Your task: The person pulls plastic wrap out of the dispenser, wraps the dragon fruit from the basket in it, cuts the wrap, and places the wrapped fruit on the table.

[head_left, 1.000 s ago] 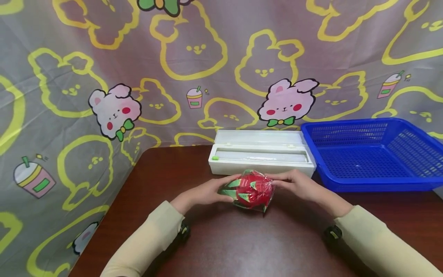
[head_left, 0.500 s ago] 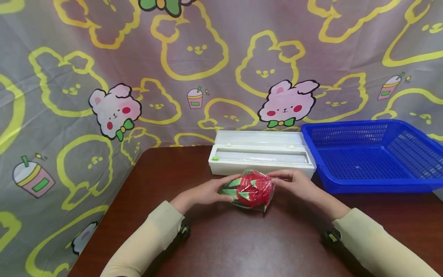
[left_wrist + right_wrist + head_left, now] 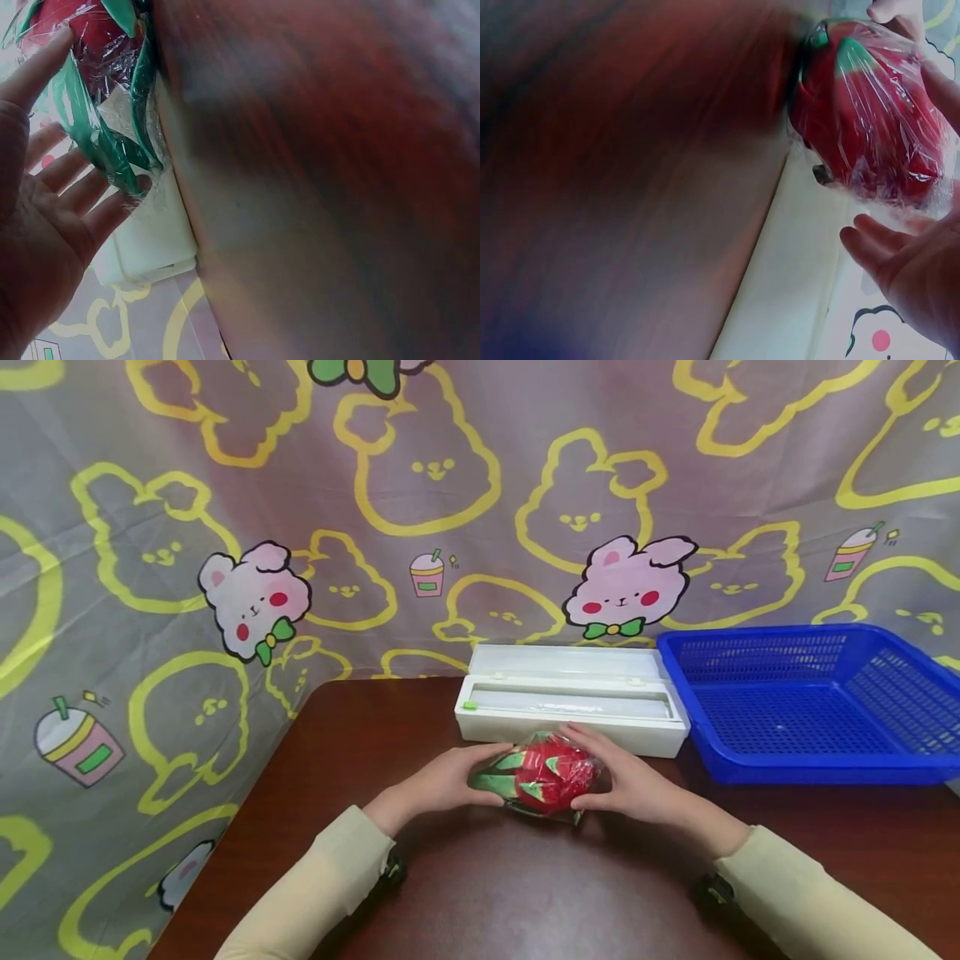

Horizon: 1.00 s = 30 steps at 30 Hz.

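Observation:
In the head view a red dragon fruit [image 3: 551,772] with green scales sits low over the table's middle, covered in clear, crinkled cling film. My left hand [image 3: 442,783] holds its leafy end, thumb on the near side and fingers on the far side. The left wrist view shows those fingertips [image 3: 56,139] at the film-covered green tips. Around the other end is my right hand [image 3: 637,785], its thumb at the near side and its fingers stretched past the far side. Seen from the right wrist, some right fingertips [image 3: 862,238] stand a little apart from the film.
Behind the fruit stands a white cling film box [image 3: 570,733], lid raised, with a roll inside and a green slider [image 3: 470,705] at its left. A blue plastic basket [image 3: 832,768] is at the right back. A patterned curtain [image 3: 480,485] hangs behind the brown table [image 3: 525,893].
My right hand has spread, its thumb shifting to the fruit's near side and its fingers reaching along the far side. The left hand stays at the leafy end.

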Each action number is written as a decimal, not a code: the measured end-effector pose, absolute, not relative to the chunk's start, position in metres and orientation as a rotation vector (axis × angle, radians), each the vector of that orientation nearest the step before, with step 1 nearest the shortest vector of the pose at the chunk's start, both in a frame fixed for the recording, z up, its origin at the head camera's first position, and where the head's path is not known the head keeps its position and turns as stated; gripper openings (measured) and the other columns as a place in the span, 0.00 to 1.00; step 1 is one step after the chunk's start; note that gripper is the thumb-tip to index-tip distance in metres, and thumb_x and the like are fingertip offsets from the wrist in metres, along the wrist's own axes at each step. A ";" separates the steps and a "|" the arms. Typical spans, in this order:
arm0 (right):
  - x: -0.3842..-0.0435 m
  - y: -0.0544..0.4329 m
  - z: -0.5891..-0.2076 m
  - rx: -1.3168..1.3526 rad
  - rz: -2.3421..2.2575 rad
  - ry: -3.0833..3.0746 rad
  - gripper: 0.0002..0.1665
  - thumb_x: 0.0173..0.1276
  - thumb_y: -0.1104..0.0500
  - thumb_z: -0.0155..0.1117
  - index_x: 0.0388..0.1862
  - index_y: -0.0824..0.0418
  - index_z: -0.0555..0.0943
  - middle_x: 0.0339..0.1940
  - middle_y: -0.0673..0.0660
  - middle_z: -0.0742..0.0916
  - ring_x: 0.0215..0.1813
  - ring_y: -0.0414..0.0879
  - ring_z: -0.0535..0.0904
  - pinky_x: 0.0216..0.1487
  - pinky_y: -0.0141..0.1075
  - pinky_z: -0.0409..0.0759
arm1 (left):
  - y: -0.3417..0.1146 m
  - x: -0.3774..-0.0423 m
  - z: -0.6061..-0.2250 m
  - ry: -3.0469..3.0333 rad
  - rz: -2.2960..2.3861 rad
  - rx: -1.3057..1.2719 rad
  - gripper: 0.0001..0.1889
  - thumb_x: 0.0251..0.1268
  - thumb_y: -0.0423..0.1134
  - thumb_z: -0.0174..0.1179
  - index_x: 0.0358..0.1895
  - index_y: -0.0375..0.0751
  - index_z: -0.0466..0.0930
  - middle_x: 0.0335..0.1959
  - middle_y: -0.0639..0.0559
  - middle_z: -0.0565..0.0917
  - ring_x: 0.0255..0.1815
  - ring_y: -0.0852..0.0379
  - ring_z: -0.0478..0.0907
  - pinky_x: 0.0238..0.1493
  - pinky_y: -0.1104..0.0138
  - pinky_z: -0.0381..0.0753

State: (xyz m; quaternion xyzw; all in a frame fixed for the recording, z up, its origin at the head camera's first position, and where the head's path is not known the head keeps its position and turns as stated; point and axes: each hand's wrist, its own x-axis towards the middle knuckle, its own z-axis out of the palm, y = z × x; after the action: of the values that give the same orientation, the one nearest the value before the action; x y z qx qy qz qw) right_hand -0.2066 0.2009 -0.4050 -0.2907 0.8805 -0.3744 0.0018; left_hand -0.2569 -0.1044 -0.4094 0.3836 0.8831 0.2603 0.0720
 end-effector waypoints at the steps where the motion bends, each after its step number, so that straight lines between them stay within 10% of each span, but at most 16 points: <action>1: -0.206 0.201 -0.406 -0.913 -1.164 2.771 0.60 0.52 0.45 0.78 0.78 0.49 0.55 0.76 0.58 0.60 0.73 0.61 0.59 0.61 0.60 0.68 | -0.105 -0.257 -0.410 2.650 0.784 1.154 0.42 0.54 0.54 0.71 0.73 0.55 0.64 0.65 0.58 0.73 0.58 0.63 0.71 0.58 0.62 0.73; 30: -0.222 0.198 -0.396 -0.752 -0.953 2.862 0.58 0.44 0.37 0.79 0.72 0.53 0.67 0.59 0.57 0.80 0.59 0.55 0.75 0.55 0.53 0.76 | -0.099 -0.264 -0.405 2.469 0.945 1.013 0.37 0.60 0.49 0.68 0.73 0.55 0.64 0.65 0.56 0.73 0.64 0.63 0.69 0.63 0.62 0.68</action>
State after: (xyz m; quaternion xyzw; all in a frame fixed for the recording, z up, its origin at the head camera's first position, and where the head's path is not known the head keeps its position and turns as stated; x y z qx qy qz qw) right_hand -0.2217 0.1982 -0.3960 -0.2419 0.9204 -0.3066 0.0163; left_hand -0.2642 -0.0993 -0.4051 0.3535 0.8616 0.3298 0.1548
